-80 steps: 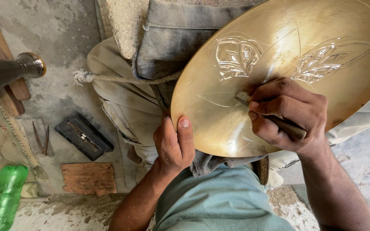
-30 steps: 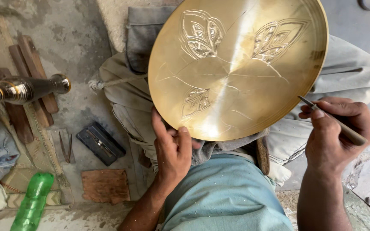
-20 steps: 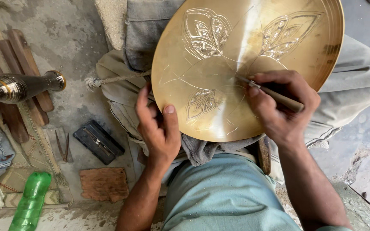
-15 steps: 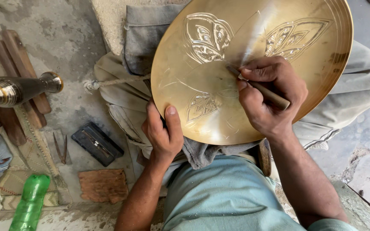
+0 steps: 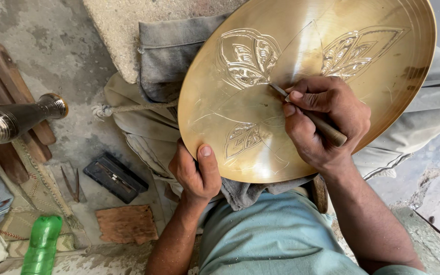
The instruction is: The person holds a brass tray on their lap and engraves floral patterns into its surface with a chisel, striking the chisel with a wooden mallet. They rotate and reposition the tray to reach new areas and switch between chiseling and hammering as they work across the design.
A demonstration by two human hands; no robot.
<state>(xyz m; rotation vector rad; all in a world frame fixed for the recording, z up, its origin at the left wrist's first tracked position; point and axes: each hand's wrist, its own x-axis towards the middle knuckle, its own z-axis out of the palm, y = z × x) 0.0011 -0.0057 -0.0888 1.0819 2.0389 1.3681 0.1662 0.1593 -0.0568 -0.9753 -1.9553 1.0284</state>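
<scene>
A round, shiny brass plate (image 5: 301,86) engraved with leaf motifs lies tilted; a slim wooden-handled engraving tool (image 5: 315,120) touches its centre.

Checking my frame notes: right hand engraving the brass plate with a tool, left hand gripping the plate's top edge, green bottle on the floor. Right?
Not quite. In the head view the left hand grips the brass plate at its lower edge, thumb on the face, not the top. The rest holds: the right hand works the tool on it, green bottle on the floor.

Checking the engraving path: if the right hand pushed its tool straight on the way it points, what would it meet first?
The right hand aims up-left; probably first the engraved leaf motif on the round brass plate.
</scene>
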